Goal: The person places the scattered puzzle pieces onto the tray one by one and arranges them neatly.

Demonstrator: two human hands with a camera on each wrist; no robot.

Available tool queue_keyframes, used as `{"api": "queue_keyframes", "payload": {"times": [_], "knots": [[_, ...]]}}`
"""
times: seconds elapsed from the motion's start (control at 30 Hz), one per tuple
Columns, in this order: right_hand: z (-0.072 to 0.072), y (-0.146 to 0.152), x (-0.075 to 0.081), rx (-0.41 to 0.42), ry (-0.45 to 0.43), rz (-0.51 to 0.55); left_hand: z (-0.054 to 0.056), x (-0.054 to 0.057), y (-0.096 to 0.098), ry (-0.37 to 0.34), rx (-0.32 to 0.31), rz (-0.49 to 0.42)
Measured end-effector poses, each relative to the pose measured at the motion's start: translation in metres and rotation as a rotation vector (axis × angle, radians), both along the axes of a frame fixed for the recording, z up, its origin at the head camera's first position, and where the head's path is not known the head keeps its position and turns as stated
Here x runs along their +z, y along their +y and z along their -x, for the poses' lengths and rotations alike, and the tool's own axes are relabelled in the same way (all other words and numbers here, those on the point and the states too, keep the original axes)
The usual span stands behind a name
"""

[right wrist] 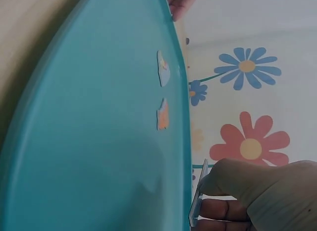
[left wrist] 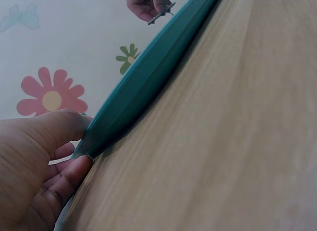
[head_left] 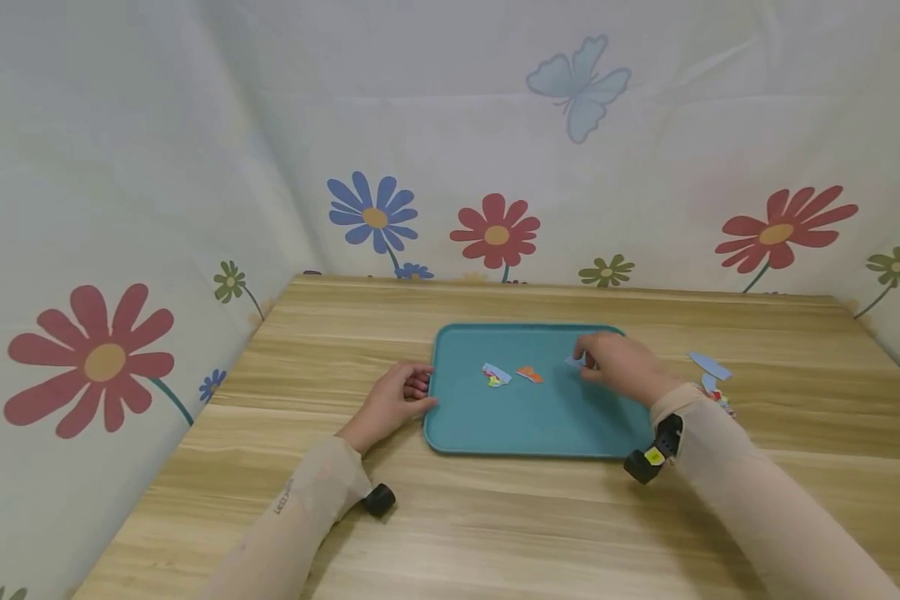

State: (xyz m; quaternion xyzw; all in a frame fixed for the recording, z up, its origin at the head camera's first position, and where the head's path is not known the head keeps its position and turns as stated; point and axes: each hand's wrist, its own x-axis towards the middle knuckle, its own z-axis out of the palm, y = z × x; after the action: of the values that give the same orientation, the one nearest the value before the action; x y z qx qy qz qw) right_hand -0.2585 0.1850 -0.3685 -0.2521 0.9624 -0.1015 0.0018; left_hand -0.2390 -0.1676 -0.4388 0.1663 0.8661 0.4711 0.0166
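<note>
My left hand (head_left: 392, 402) holds the left edge of a teal tray (head_left: 525, 429), thumb and fingers at its rim in the left wrist view. Over the tray's right part, my right hand (head_left: 621, 367) pinches a light-blue puzzle piece (head_left: 573, 362). That piece looks thin and flat, seen nearly edge-on in the right wrist view. On the tray lie a blue piece with a multicoloured edge (head_left: 497, 373) and an orange piece (head_left: 529, 375), set apart from each other. The right fingers partly hide the held piece in the head view.
Right of the tray, a long blue piece (head_left: 710, 365) and several smaller multicoloured pieces (head_left: 720, 400) lie on the wooden table (head_left: 495, 525), partly behind the right forearm. A flower-printed cloth (head_left: 435, 108) hangs behind and to the left of the table.
</note>
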Motion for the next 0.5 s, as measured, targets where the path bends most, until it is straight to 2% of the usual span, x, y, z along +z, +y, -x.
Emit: {"api": "queue_keyframes", "payload": {"times": [0.5], "knots": [[0.005,-0.022,-0.011,-0.019,-0.006,-0.039,-0.001,0.001,0.000,0.001,0.001,-0.013]]}}
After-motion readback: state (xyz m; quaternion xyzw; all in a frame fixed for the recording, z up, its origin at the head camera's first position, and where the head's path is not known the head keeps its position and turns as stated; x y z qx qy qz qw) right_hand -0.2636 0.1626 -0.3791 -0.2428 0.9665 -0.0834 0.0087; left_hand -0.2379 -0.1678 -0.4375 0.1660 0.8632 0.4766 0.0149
